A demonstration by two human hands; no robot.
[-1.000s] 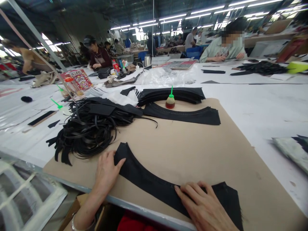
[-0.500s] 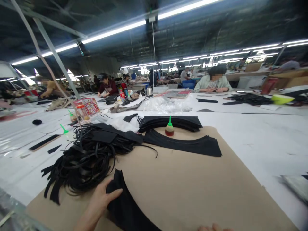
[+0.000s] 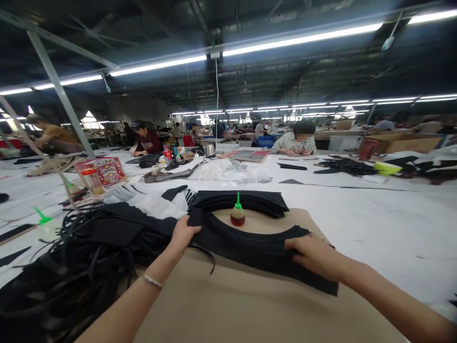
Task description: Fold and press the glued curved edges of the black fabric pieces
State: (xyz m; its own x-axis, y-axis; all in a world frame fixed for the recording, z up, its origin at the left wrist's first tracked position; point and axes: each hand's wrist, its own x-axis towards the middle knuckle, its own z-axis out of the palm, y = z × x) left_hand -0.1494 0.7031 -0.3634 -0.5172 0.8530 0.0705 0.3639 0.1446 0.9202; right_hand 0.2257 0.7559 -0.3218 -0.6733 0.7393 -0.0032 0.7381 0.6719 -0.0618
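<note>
Both my arms reach forward over a tan cardboard sheet (image 3: pixel 250 305). My left hand (image 3: pixel 183 233) rests on the left end of a curved black fabric piece (image 3: pixel 246 245), fingers curled over its edge. My right hand (image 3: pixel 309 252) grips the right end of the same piece, fingers closed on it. This piece lies on top of a stack of like pieces. Just behind it stands a small glue bottle (image 3: pixel 237 214) with a green nozzle. A second stack of curved black pieces (image 3: pixel 243 200) lies behind the bottle.
A heap of black straps (image 3: pixel 71 267) lies at the left. A clear jar (image 3: pixel 93 181) and a printed box (image 3: pixel 107 169) stand behind it. Other people work at the far side of the white table (image 3: pixel 374 219). Clear plastic bags (image 3: pixel 232 171) lie mid-table.
The camera has tilted up. Both my hands left the black piece near the table's front edge and reached forward onto the curved pieces stacked by the glue bottle.
</note>
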